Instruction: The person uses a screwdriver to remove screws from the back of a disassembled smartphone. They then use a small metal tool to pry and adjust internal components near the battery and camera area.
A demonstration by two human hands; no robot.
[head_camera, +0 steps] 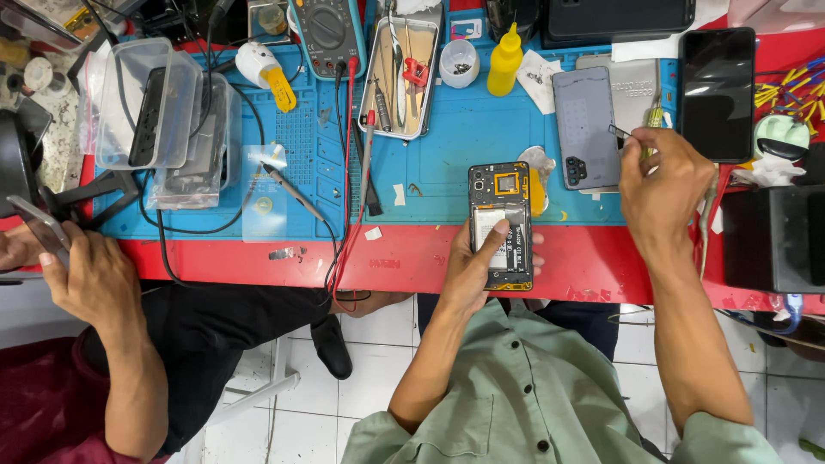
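Over the red bench edge, the left hand (pixel 471 273) grips an opened black smartphone (pixel 500 225) while the right hand (pixel 662 185) pinches a yellow-handled screwdriver (pixel 650 129); a slip could gouge its exposed battery.

Phone repair workshop: multimeter (pixel 329 30), tool tray (pixel 401 73), opened phone (pixel 500 225).

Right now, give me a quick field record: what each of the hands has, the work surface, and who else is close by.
left hand: grips opened phone, back off, internals showing
right hand: holds a green-handled screwdriver above removed back cover
surface: blue repair mat on a red table
tools: metal tray with tweezers, yellow squeeze bottle, multimeter
nearby: another person's hand at left, holding a separate phone
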